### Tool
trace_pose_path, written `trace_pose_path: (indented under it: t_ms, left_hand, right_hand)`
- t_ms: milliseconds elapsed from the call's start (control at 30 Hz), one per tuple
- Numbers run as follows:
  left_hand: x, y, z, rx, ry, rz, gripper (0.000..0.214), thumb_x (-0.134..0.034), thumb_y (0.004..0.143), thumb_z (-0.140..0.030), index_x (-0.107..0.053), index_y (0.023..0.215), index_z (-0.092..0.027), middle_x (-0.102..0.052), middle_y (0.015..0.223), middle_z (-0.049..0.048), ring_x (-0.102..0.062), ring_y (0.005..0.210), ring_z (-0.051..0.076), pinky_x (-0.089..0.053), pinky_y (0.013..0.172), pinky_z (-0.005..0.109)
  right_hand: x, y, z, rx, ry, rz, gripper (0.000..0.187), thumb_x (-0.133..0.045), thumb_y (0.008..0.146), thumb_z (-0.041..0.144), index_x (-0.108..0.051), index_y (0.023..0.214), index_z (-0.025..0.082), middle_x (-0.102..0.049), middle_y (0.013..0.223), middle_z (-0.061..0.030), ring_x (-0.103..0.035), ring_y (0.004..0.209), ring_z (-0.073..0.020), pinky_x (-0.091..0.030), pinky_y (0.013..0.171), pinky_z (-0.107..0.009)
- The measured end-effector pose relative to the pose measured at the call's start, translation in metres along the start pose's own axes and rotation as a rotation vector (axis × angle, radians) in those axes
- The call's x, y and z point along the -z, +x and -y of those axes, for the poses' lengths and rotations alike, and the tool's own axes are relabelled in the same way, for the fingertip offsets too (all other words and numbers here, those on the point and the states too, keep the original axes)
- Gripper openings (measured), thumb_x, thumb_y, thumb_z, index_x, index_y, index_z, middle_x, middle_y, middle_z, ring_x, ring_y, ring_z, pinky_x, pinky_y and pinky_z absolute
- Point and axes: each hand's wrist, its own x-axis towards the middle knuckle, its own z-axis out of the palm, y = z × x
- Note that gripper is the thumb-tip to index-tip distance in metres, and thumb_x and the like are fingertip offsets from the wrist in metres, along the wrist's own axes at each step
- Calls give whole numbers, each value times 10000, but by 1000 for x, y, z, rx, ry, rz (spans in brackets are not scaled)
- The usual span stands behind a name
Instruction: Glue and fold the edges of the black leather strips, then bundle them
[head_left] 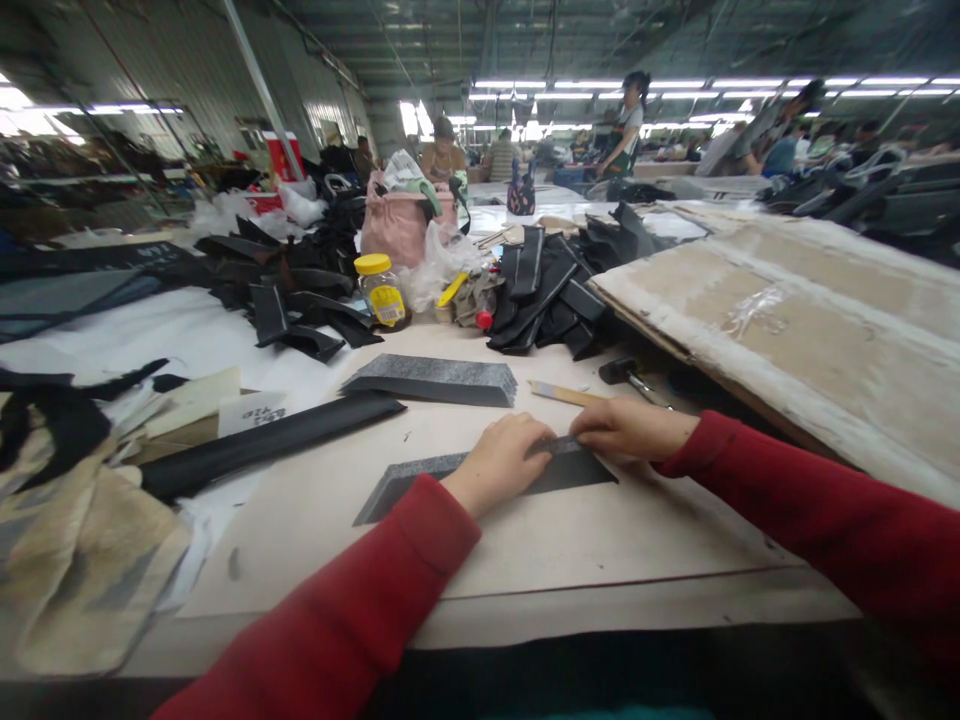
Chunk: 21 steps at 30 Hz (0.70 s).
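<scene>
A dark grey strip of material (405, 480) with slanted ends lies on the pale table board, its far edge folded over toward me. My left hand (510, 455) is closed on the folded edge near the middle, thumb and fingers pinching it. At the strip's right end, my right hand (619, 428) pinches the same fold. Just beyond the hands rests a stack of grey speckled strips (435, 378). A brush with a pale wooden handle (562, 393) lies by the right hand, partly hidden behind it.
Piles of black strips (544, 290) lie at the back, beside a jar with a yellow lid (381, 292) and a pink bag (401, 225). A large cardboard sheet (810, 320) rises at the right. A black roll (277, 440) lies left. Other people work farther off.
</scene>
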Motion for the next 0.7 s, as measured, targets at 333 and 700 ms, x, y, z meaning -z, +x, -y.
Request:
trace_pose_path:
  t_ms: [333, 700]
  left_hand:
    - [-1, -2, -2, -5, 2, -26, 218, -527, 804, -191, -584, 1014, -199, -567, 985, 28, -506, 942, 176, -423, 856, 292]
    - [2, -4, -7, -38, 110, 0, 202, -495, 846, -202, -601, 1016, -230, -576, 980, 15, -498, 915, 170, -415, 829, 294]
  right_hand:
    - [1, 4, 6, 218, -289, -22, 223, -436, 822, 130, -654, 831, 177, -636, 795, -42, -576, 747, -158, -420, 694, -254]
    - [-21, -5, 6, 258, -540, -149, 156, -467, 801, 59, -601, 824, 136, -597, 794, -63, -567, 728, -167, -416, 665, -273]
